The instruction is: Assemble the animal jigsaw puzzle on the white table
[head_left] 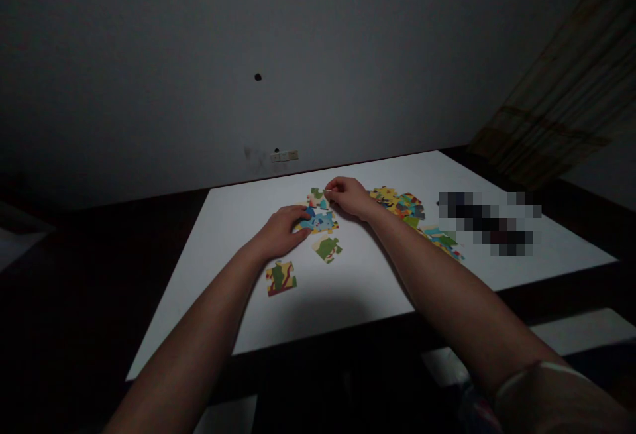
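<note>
Two hands, left hand and right hand, at jigsaw pieces on a white board.
Left fingers curl down onto the blue-patterned cluster, touching it; any grip cannot be determined. Right thumb and forefinger close in a pinch on a small piece just beyond that cluster. Two loose pieces lie nearer the person, apart from the hands; a heap of pieces lies right of the right hand.

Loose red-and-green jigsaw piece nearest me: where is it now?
In the head view, the jigsaw piece lies on the white table near its front edge, below the left hand and to the left of another loose piece.
</note>
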Tool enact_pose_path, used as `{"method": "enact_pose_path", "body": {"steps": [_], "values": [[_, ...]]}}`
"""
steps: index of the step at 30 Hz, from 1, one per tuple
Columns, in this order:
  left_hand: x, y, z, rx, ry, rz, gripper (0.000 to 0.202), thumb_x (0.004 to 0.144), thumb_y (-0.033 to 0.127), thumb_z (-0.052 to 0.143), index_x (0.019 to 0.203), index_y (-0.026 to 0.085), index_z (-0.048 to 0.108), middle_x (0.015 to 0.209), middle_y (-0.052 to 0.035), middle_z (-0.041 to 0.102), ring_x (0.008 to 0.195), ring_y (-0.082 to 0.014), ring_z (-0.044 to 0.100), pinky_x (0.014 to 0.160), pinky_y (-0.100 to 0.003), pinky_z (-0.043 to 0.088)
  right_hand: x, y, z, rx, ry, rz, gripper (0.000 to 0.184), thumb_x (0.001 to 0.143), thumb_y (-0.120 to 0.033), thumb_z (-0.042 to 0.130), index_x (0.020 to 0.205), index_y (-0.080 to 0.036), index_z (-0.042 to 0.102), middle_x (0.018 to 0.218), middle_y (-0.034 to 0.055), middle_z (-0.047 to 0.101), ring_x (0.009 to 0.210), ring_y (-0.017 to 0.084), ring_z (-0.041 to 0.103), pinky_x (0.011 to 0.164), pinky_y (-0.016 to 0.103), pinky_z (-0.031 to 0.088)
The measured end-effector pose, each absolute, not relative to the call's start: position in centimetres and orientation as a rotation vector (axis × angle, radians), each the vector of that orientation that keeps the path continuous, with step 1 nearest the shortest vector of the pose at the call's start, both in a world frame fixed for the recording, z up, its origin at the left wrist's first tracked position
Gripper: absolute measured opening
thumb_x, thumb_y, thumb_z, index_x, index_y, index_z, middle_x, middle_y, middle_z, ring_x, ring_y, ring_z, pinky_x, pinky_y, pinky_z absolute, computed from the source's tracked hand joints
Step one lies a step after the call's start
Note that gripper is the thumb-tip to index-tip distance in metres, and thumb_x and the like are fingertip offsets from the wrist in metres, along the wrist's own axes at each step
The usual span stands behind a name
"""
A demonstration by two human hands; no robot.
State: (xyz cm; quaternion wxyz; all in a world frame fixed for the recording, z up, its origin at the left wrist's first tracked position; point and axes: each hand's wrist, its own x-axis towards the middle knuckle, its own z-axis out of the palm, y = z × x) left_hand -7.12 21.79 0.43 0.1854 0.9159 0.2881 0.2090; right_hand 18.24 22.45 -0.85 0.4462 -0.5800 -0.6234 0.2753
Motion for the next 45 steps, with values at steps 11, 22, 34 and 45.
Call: {"method": "enact_pose_path", "body": {"steps": [11,22,34,45], "values": [[-7.1,21.6,0.6,2.549,0.814,0.598,0.031,0.089,0.035,0.066,0.118,0.025,0.071,0.140,-0.0087,0.063,0.132,-0.0304,0.056,0.116,-0.048,0.041,17.8,22.1,-1.0,-1.460,-1.427,0.861,0.024,0.077,-0.013,0.066,0.099,-0.022,0.061,0.085,0.0060,0.071,0.071,0.020,0.069,0.061,0.030,0.053],[-7.2,22.3,0.0,2.589,0.802,0.617,0.031,0.090,0.037,0.064,0.118,0.024,0.071,0.139,-0.0099,0.064,0.129,-0.0313,0.058,0.113,-0.051,0.043,21.7,20.1,3.9,-1.850,-1.705,0.150,0.033,0.092,-0.018,0.046,0.108,-0.021,0.075,0.114,0.0117,0.073,0.107,0.028,0.065,0.091,0.037,0.049],[-7.2,22.4,0.1,2.592,0.803,0.600,0.033,0.091,0.039,0.062,0.118,0.024,0.071,0.136,-0.0108,0.065,0.129,-0.0318,0.058,0.112,-0.053,0.043,26.8,14.3,8.5,-2.165,-1.936,0.523,0.022,0.079,-0.018,0.067,0.098,-0.023,0.079,0.088,0.0083,0.076,0.075,0.023,0.068,0.069,0.032,0.048],[-7.0,22.5,0.1,2.503,0.773,0.675,0.030,0.085,0.037,0.066,0.112,0.027,0.074,0.133,-0.0101,0.067,0.124,-0.0340,0.061,0.109,-0.058,0.045,31.6,12.6,5.4,-2.248,-1.840,0.283,0.045,0.084,-0.040,0.073,0.124,-0.017,0.070,0.118,0.0164,0.073,0.100,0.031,0.070,0.089,0.040,0.053]]}}
